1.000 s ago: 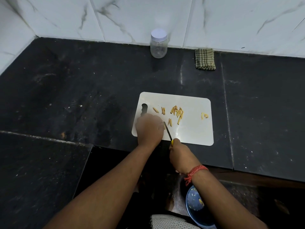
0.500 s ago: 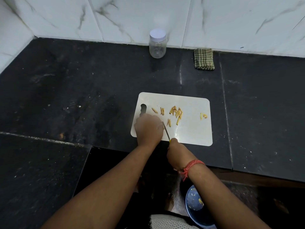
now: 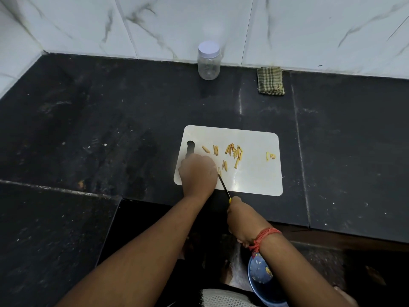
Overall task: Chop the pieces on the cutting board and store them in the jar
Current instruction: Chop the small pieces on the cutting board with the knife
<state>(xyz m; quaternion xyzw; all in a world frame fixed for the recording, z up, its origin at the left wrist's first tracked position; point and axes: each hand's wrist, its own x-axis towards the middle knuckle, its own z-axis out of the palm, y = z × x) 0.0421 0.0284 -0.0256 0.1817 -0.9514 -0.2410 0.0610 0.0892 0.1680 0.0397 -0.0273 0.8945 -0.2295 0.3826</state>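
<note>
The right hand (image 3: 241, 220) is wrapped round the handle of a thin knife (image 3: 224, 186), blade slanting up-left toward the left hand (image 3: 198, 173), whose curled fingers pin down a piece I can't see under it. Beyond the left hand, yellow pieces (image 3: 234, 152) lie on the cutting board (image 3: 254, 178), mostly lengthwise away from the person. They look light and small, best pinched mid-length. Far past both hands, the lidded jar (image 3: 209, 60) stands upright on the desk (image 3: 110, 120).
</note>
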